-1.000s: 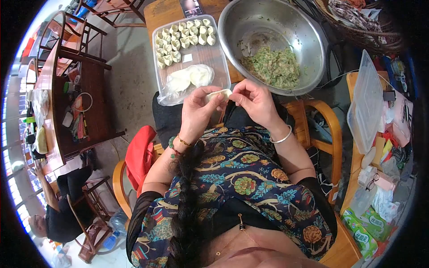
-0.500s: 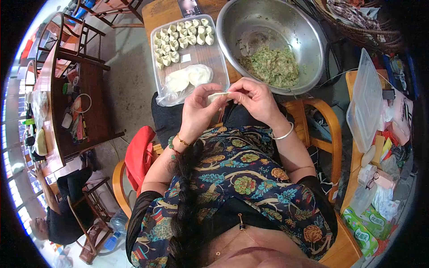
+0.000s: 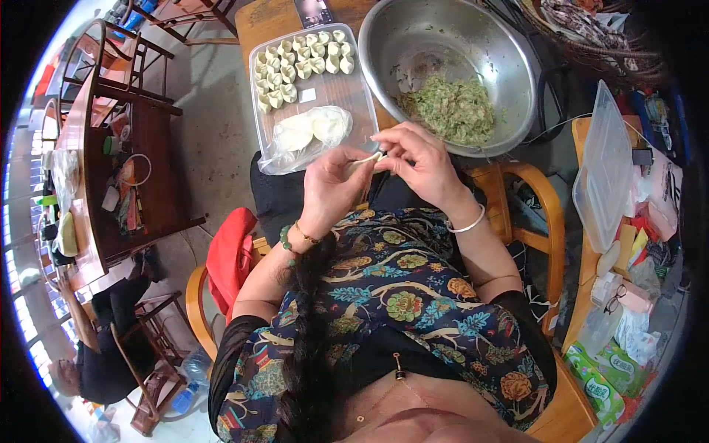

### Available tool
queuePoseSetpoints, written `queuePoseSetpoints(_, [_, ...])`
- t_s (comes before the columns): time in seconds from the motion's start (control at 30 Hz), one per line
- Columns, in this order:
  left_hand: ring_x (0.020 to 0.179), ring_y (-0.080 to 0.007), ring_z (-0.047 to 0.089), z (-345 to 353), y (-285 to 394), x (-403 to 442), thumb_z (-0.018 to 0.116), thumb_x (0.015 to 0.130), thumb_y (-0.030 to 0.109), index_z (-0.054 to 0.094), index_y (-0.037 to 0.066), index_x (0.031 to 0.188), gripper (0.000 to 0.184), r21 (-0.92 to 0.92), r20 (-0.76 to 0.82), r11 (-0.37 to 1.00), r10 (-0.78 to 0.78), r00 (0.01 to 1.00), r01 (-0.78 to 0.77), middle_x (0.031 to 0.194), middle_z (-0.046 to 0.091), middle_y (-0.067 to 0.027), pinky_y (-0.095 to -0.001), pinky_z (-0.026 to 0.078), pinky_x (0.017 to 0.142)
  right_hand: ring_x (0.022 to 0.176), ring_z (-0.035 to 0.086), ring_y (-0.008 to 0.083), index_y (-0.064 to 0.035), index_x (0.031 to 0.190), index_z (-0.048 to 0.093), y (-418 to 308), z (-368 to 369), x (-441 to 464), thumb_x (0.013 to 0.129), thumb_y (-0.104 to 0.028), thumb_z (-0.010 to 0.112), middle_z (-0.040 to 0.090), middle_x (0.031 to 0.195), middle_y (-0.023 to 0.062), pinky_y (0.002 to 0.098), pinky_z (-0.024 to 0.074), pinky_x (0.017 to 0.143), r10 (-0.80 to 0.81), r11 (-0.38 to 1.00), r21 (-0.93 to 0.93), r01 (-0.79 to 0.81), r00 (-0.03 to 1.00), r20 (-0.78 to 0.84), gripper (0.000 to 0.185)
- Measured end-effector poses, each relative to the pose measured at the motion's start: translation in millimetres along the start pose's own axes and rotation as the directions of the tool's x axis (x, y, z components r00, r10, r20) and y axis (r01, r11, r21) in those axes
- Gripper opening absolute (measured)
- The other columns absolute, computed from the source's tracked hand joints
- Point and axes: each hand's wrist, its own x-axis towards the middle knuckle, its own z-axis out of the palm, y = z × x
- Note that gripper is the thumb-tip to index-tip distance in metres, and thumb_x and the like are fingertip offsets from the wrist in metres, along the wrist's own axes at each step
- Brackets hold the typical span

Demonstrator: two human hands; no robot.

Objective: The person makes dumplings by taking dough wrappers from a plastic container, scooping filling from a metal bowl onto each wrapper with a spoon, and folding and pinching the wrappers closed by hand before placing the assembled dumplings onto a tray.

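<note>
the largest thing within reach is the steel basin [image 3: 473,37], far right, with green-flecked filling [image 3: 454,114] at its near side. its rim stands just beyond the right hand [image 3: 417,166], so a careless forward swing of that hand could knock it. left of the basin lies the clear tray [image 3: 336,88]; at its near end, a clear bag [image 3: 310,134] of pale dough sits close to the left hand [image 3: 336,181], where a sleeve or wrist could drag it.

between the 2 hands is a small piece of dough [image 3: 367,159], held up off the tray. the left hand pinches it between thumb and fingers. the right thumb is against its right end, the index finger raised; whether another fingertip presses behind, i cannot tell. uneven pressure could tear the dough, and a loose pinch could let its edges gape. whether filling is inside is hidden.

smallest are the folded dumplings [image 3: 303,54], in the tray's far half; several touch, so damp skins could stick together.
</note>
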Motion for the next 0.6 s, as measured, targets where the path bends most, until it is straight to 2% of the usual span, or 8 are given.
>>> queuePoseSetpoints(0.13, [0.058, -0.0022, 0.052, -3.0, -3.6, 1.2, 0.068, 0.092, 0.006, 0.065, -0.001, 0.1, 0.01, 0.109, 0.014, 0.992, 0.066, 0.998, -0.067, 0.072, 0.062, 0.0025, -0.0196, 0.041, 0.048, 0.071, 0.061, 0.0236, -0.001, 0.086, 0.063, 11.0, -5.3, 1.5, 0.081, -0.003, 0.073, 0.06, 0.079, 0.0095, 0.0347, 0.0478, 0.063, -0.14, 0.985, -0.087, 0.147, 0.986, 0.086, 0.011])
queuePoseSetpoints(0.2, [0.063, -0.0037, 0.057, -5.2, 2.1, 0.8, 0.068, 0.092, 0.007, 0.065, -0.002, 0.1, 0.012, 0.041, 0.058, 0.998, -0.054, 0.997, 0.051, 0.077, 0.065, 0.0001, -0.0198, 0.046, 0.054, 0.072, 0.061, 0.0251, -0.0007, 0.085, 0.063, 14.4, -6.3, 0.6, 0.081, -0.003, 0.072, 0.06, 0.079, 0.0099, 0.035, 0.0479, 0.063, -0.133, 0.983, -0.118, 0.144, 0.986, 0.096, 0.01])
queuePoseSetpoints(0.23, [0.063, -0.0037, 0.057, -4.1, 6.3, 1.4, 0.068, 0.092, 0.007, 0.065, -0.002, 0.1, 0.012, 0.042, 0.056, 0.998, -0.053, 0.997, 0.05, 0.077, 0.065, 0.0001, -0.0198, 0.046, 0.054, 0.072, 0.061, 0.0251, -0.0007, 0.085, 0.063, 14.5, -7.1, 0.5, 0.081, -0.003, 0.072, 0.06, 0.079, 0.0099, 0.035, 0.0479, 0.063, -0.134, 0.982, -0.117, 0.145, 0.986, 0.097, 0.01])
queuePoseSetpoints(0.3, [0.084, -0.0091, 0.065, -1.1, 13.3, 2.3, 0.066, 0.094, 0.007, 0.064, -0.005, 0.104, 0.016, -0.164, 0.026, 0.975, -0.144, 0.989, 0.147, 0.097, 0.069, -0.0069, -0.0215, 0.053, 0.075, 0.074, 0.063, 0.0198, -0.0002, 0.087, 0.067, 14.4, -8.2, -0.7, 0.08, -0.002, 0.073, 0.064, 0.082, 0.0081, 0.0301, 0.0498, 0.064, -0.184, 0.959, -0.209, 0.19, 0.982, 0.046, 0.01])
queuePoseSetpoints(0.43, [0.081, -0.011, 0.067, -7.8, 3.9, 1.6, 0.066, 0.094, 0.008, 0.064, -0.006, 0.104, 0.017, -0.166, 0.036, 0.978, -0.125, 0.991, 0.13, 0.095, 0.07, -0.0077, -0.0229, 0.055, 0.075, 0.073, 0.062, 0.0199, -0.0005, 0.086, 0.066, 10.0, -8.9, -1.9, 0.08, -0.002, 0.074, 0.063, 0.081, 0.0081, 0.0306, 0.0498, 0.065, -0.204, 0.949, -0.24, 0.205, 0.978, 0.029, 0.011])
queuePoseSetpoints(0.5, [0.079, -0.0108, 0.067, -8.5, 1.4, 1.3, 0.066, 0.094, 0.008, 0.064, -0.006, 0.103, 0.016, -0.025, 0.027, 0.996, -0.08, 0.996, 0.081, 0.093, 0.07, -0.0067, -0.0226, 0.055, 0.074, 0.073, 0.062, 0.0198, -0.0008, 0.086, 0.066, 8.2, -7.6, -1.7, 0.078, -0.002, 0.076, 0.062, 0.083, 0.0081, 0.0307, 0.0498, 0.065, -0.294, 0.928, -0.225, 0.298, 0.955, 0.051, 0.013])
queuePoseSetpoints(0.53, [0.079, -0.0108, 0.067, -8.4, 1.7, 1.0, 0.066, 0.094, 0.008, 0.064, -0.006, 0.103, 0.016, -0.025, 0.028, 0.996, -0.08, 0.996, 0.08, 0.093, 0.07, -0.0067, -0.0226, 0.055, 0.074, 0.073, 0.062, 0.0198, -0.0008, 0.086, 0.066, 7.3, -7.4, -1.6, 0.078, -0.002, 0.076, 0.062, 0.083, 0.0081, 0.0307, 0.0498, 0.065, -0.294, 0.928, -0.225, 0.297, 0.955, 0.05, 0.013])
queuePoseSetpoints(0.6, [0.079, -0.0089, 0.065, -8.1, 2.0, 0.0, 0.066, 0.094, 0.006, 0.065, -0.006, 0.102, 0.014, 0.112, 0.021, 0.987, -0.114, 0.993, 0.111, 0.09, 0.07, -0.0058, -0.0216, 0.053, 0.072, 0.075, 0.062, 0.0204, -0.0009, 0.089, 0.066, 5.4, -6.6, -1.3, 0.077, -0.002, 0.076, 0.062, 0.087, 0.0085, 0.0308, 0.05, 0.066, -0.281, 0.937, -0.201, 0.285, 0.958, 0.049, 0.015])
